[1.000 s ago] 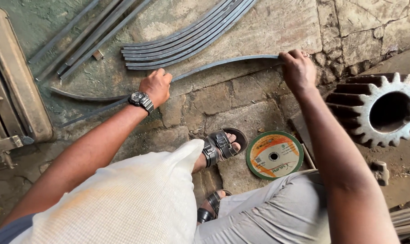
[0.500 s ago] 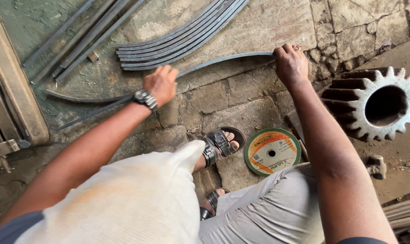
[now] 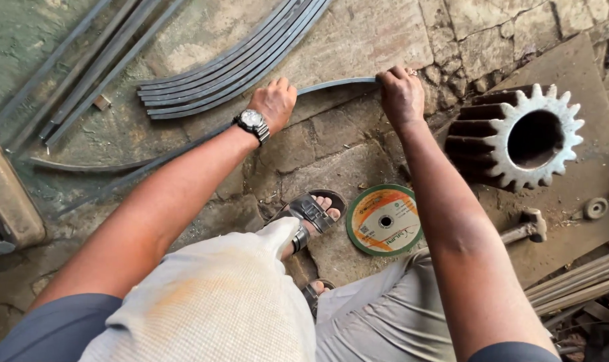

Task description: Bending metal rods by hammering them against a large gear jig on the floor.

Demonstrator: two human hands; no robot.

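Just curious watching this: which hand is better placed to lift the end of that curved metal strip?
Probably the right hand: its fingers wrap the curved strip at its end, while the left hand grips mid-length.

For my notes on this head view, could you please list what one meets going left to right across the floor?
Straight metal bars → stack of curved strips → left hand → right hand, both on one curved metal strip → large toothed gear → small washer.
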